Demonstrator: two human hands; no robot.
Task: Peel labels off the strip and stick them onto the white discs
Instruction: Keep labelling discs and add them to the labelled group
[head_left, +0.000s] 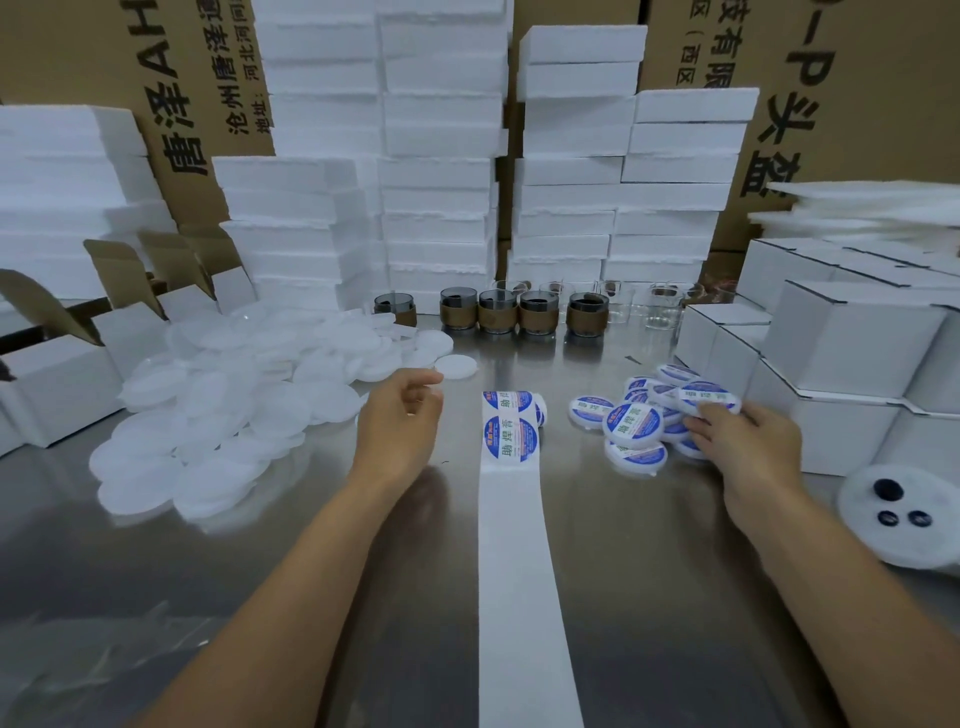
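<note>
Label strip (519, 571) runs up the middle of the steel counter (649, 597) from six o'clock towards twelve. Its far end carries a blue and white round label (510, 437), and the rest nearer the person is bare backing. Left hand (400, 423) hovers just beside that labelled end at nine o'clock, fingers loosely curled and holding nothing. Blank white discs (234, 410) lie heaped at its ten o'clock, with one loose disc (456, 365) just beyond its fingertips. Right hand (743, 449) is at three o'clock of the strip, well apart from it, fingers stretched out and touching the pile of labelled discs (634, 423).
</note>
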